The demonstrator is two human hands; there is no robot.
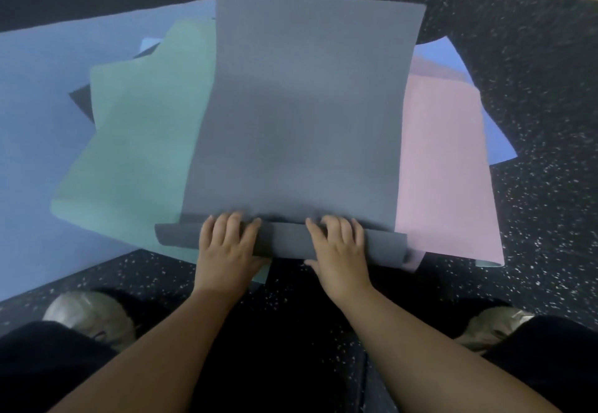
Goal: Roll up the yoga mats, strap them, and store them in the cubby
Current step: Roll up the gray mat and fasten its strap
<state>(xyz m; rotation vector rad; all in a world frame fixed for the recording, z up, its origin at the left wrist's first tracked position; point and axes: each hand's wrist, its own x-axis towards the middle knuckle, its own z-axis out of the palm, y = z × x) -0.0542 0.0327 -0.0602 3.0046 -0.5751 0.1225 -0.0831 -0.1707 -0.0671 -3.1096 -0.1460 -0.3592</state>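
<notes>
A grey yoga mat lies on top of a pile of flat mats, stretching away from me. Its near end is folded over into a first narrow roll. My left hand rests on the left part of that roll, with its fingers curled over the fold and its thumb at the near edge. My right hand holds the right part of the roll the same way. Under the grey mat lie a green mat on the left and a pink mat on the right.
A large light blue mat spreads at the far left, and another blue mat shows behind the pink one. A dark mat corner pokes out on the left. Black speckled floor surrounds the pile. My shoes flank my arms.
</notes>
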